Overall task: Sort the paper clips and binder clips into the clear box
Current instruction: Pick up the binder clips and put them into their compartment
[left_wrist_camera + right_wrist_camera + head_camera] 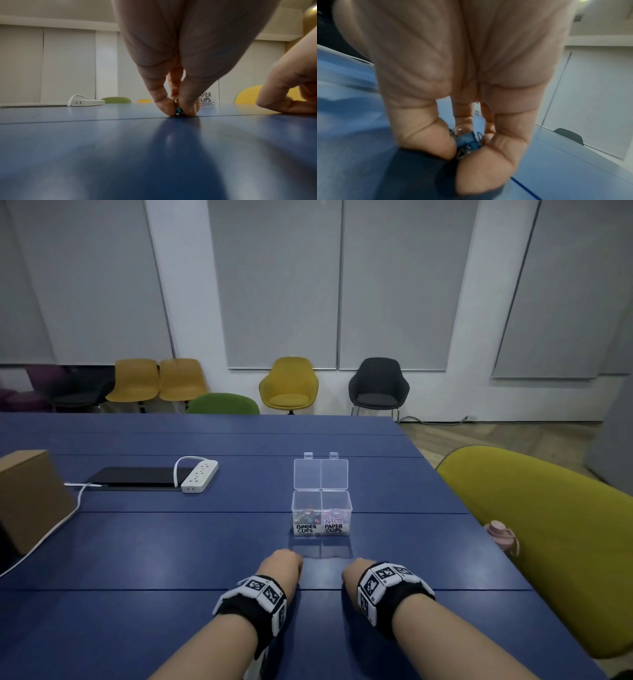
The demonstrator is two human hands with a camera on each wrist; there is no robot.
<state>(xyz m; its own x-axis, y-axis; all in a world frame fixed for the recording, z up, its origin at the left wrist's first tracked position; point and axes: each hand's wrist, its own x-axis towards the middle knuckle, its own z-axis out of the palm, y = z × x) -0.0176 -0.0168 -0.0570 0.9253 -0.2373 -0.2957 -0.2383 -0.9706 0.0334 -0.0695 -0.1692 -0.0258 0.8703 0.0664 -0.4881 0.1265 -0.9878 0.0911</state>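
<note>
Our left hand (175, 75) pinches a tiny teal clip (179, 111) on the table (120, 148); our right hand (453, 81) curls round a blue binder clip (468, 140), near the clear box (321, 513). Light, stiff, slippery, we judge; grip their bodies.

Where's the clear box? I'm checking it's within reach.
Head view: the clear box stands open on the blue table, centre, just beyond both hands.
</note>
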